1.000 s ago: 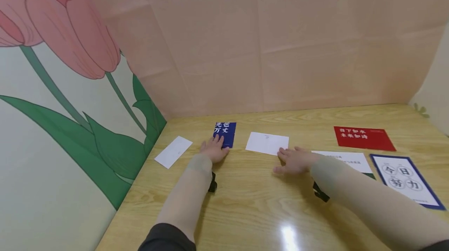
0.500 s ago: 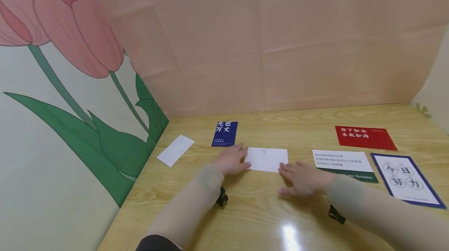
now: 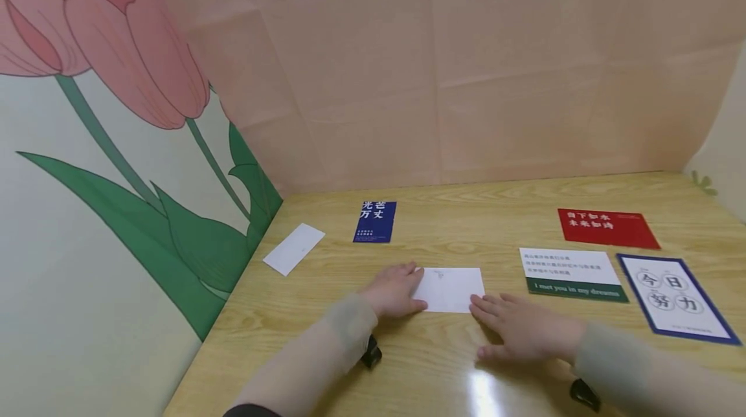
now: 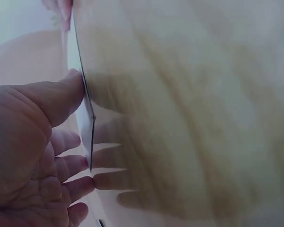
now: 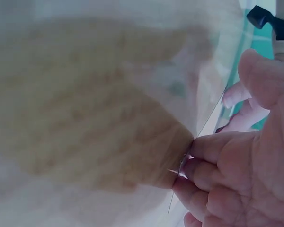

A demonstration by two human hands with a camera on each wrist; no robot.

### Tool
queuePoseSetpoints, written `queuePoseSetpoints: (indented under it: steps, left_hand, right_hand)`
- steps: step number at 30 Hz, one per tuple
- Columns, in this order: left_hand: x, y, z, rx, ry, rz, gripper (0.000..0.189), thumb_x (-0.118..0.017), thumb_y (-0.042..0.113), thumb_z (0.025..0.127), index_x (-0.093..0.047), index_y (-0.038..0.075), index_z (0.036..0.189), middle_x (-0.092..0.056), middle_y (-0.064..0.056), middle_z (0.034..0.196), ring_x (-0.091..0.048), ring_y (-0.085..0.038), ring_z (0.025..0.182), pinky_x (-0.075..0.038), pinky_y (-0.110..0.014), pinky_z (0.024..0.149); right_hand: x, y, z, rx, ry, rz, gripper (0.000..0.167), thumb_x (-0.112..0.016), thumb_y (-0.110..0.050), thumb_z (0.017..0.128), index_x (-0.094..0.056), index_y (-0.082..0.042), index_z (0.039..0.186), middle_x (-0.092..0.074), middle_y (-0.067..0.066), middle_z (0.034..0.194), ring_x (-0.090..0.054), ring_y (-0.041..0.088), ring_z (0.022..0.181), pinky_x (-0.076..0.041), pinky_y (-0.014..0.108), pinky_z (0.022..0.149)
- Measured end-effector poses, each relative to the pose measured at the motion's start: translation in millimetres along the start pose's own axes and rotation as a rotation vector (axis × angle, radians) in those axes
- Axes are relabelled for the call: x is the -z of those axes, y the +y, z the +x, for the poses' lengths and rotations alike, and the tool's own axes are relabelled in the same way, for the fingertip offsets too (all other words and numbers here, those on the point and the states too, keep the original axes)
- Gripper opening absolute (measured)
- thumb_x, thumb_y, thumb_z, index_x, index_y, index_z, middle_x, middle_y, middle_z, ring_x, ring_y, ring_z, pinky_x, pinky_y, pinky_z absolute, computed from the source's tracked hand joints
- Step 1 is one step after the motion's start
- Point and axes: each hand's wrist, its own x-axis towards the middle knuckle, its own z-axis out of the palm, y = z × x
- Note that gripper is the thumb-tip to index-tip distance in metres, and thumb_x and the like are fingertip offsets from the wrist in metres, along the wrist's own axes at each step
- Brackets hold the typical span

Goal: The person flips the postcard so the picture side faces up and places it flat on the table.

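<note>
A white card (image 3: pixel 447 291) with a tiny mark near its top edge lies on the wood-grain table (image 3: pixel 431 352), between both hands. My left hand (image 3: pixel 396 291) rests against its left side, palm down. The left wrist view shows that thumb (image 4: pixel 68 97) on the card's thin edge, with the other fingers reaching to it. At the card's lower right corner, the fingertips of my right hand (image 3: pixel 524 326) touch it, the thumb held apart. Beyond the left hand, a blue card (image 3: pixel 375 221) with white characters lies flat and untouched.
Another white card (image 3: pixel 293 248) lies slanted at the far left. To the right are a red card (image 3: pixel 609 229), a white-and-green card (image 3: pixel 574 268) and a blue-bordered card (image 3: pixel 678 300). A pink cloth (image 3: pixel 431 67) hangs behind; a tulip mural (image 3: pixel 163 67) covers the left wall.
My left hand has left the blue card and come over to the middle white card. That card has slid toward me with both hands, away from the blue card's row.
</note>
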Motion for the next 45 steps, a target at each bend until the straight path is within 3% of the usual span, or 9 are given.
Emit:
queuePoseSetpoints:
  steps: [13, 17, 21, 23, 30, 35, 45]
  left_hand:
    - [-4.8, 12.5, -21.5, -0.043, 0.02, 0.024, 0.078, -0.066, 0.056, 0.083, -0.041, 0.02, 0.147, -0.044, 0.002, 0.144, -0.038, -0.019, 0.133, -0.028, -0.037, 0.111]
    - [-5.4, 17.3, -26.8, -0.055, 0.03, 0.021, 0.076, -0.067, 0.056, 0.083, -0.043, 0.021, 0.146, -0.046, 0.002, 0.14, -0.04, -0.019, 0.129, -0.028, -0.036, 0.11]
    - [-6.5, 19.9, -29.1, -0.059, 0.051, 0.029, 0.076, -0.068, 0.057, 0.082, -0.045, 0.021, 0.145, -0.048, 0.003, 0.136, -0.042, -0.018, 0.125, -0.031, -0.035, 0.107]
    - [-7.2, 20.3, -28.8, -0.056, 0.057, 0.03, 0.076, -0.069, 0.057, 0.081, -0.046, 0.021, 0.144, -0.049, 0.004, 0.135, -0.043, -0.017, 0.123, -0.032, -0.035, 0.106]
    - [-7.2, 18.7, -27.0, -0.059, 0.066, 0.031, 0.075, -0.071, 0.058, 0.079, -0.05, 0.022, 0.141, -0.051, 0.005, 0.131, -0.045, -0.016, 0.119, -0.033, -0.034, 0.103]
    - [-6.0, 17.0, -24.7, -0.073, 0.066, 0.033, 0.069, -0.072, 0.053, 0.079, -0.053, 0.023, 0.139, -0.053, 0.005, 0.128, -0.046, -0.015, 0.116, -0.035, -0.035, 0.101]
    - [-3.7, 9.2, -10.9, 0.018, 0.065, -0.151, 0.067, -0.085, 0.042, 0.068, -0.059, 0.029, 0.128, -0.055, 0.006, 0.126, -0.048, -0.017, 0.117, -0.036, -0.041, 0.102]
  right_hand:
    - [-5, -14, -21.0, 0.024, -0.005, -0.007, 0.086, -0.053, -0.072, 0.079, -0.05, -0.013, 0.141, -0.043, 0.004, 0.148, -0.04, 0.032, 0.133, -0.029, 0.057, 0.107]
    - [1, -16, -21.9, 0.046, 0.013, 0.022, 0.069, -0.062, -0.062, 0.081, -0.06, -0.014, 0.131, -0.053, 0.005, 0.139, -0.049, 0.033, 0.125, -0.036, 0.057, 0.102]
    - [3, -9, -14.0, 0.141, 0.117, 0.035, 0.047, -0.071, -0.048, 0.081, -0.069, -0.013, 0.113, -0.063, 0.004, 0.117, -0.06, 0.028, 0.104, -0.047, 0.052, 0.089]
    - [3, -4, -7.9, 0.146, 0.156, 0.037, 0.043, -0.074, -0.045, 0.079, -0.07, -0.014, 0.109, -0.064, 0.003, 0.111, -0.061, 0.025, 0.098, -0.049, 0.049, 0.085]
    - [7, 6, 9.5, 0.005, 0.171, 0.101, 0.056, -0.083, -0.037, 0.071, -0.068, -0.01, 0.117, -0.061, 0.006, 0.118, -0.057, 0.028, 0.107, -0.046, 0.052, 0.092]
    - [10, 9, 18.7, -0.049, 0.196, 0.092, 0.055, -0.086, -0.031, 0.068, -0.068, -0.011, 0.116, -0.06, 0.004, 0.114, -0.056, 0.023, 0.1, -0.048, 0.048, 0.088]
    - [20, 15, 36.7, -0.134, 0.194, 0.186, 0.049, -0.089, -0.027, 0.066, -0.063, -0.012, 0.106, -0.056, 0.003, 0.101, -0.051, 0.021, 0.088, -0.047, 0.046, 0.084]
